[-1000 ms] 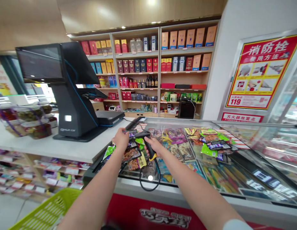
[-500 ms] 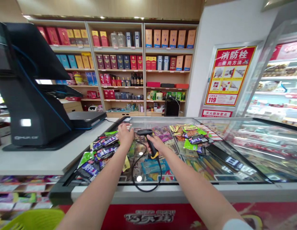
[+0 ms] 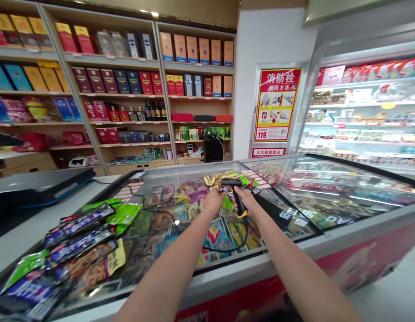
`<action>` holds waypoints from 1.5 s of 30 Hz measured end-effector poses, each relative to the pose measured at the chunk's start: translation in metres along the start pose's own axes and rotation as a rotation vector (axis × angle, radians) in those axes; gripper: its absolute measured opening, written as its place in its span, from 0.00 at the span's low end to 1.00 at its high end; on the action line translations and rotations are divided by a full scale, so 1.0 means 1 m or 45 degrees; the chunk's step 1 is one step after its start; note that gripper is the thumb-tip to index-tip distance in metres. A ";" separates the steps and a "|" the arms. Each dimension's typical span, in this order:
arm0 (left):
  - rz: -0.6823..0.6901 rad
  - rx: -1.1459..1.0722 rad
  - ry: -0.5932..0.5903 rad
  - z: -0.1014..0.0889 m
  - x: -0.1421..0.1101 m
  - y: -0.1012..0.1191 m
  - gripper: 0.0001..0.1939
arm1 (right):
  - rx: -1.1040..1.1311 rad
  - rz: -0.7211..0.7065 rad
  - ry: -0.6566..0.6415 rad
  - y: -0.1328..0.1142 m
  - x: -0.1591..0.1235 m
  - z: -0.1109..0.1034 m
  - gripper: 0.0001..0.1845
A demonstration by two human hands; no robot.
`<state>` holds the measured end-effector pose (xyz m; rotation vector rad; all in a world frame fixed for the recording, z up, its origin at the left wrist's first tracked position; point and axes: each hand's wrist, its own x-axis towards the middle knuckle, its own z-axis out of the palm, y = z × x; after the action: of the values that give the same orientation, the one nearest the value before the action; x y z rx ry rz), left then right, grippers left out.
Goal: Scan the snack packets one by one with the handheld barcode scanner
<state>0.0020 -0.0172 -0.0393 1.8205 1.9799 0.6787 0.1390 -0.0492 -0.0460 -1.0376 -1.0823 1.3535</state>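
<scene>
My right hand (image 3: pixel 245 200) is closed round the handle of a black barcode scanner (image 3: pixel 240 205) with a yellow tip at its base. The scanner's cable curves down over the freezer's glass top. My left hand (image 3: pixel 213 200) is just left of the scanner head, its fingertips at the edge of a pile of snack packets (image 3: pixel 228 201). Those fingers are partly hidden and small, so their grip is unclear. A second heap of snack packets (image 3: pixel 81 241), purple, black, green and yellow, lies on the glass at the near left.
The chest freezer (image 3: pixel 294 250) stretches to the right, with packaged goods under its glass. A dark long object (image 3: pixel 274 208) lies right of my right hand. At left is a counter (image 3: pixel 13 241) with a black device (image 3: pixel 43 188). Shelves of boxes (image 3: pixel 122 82) stand behind.
The view has turned to the right. My left hand has left the left heap and reached the right-hand pile. My right hand has carried the scanner rightward, over that pile.
</scene>
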 end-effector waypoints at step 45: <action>-0.053 -0.842 0.796 -0.006 0.040 -0.025 0.10 | -0.032 0.039 -0.130 0.009 -0.010 -0.028 0.22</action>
<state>-0.0255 0.0202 -0.0468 1.2389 1.7724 1.8003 0.1646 -0.0576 -0.0605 -1.0162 -1.1659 1.4340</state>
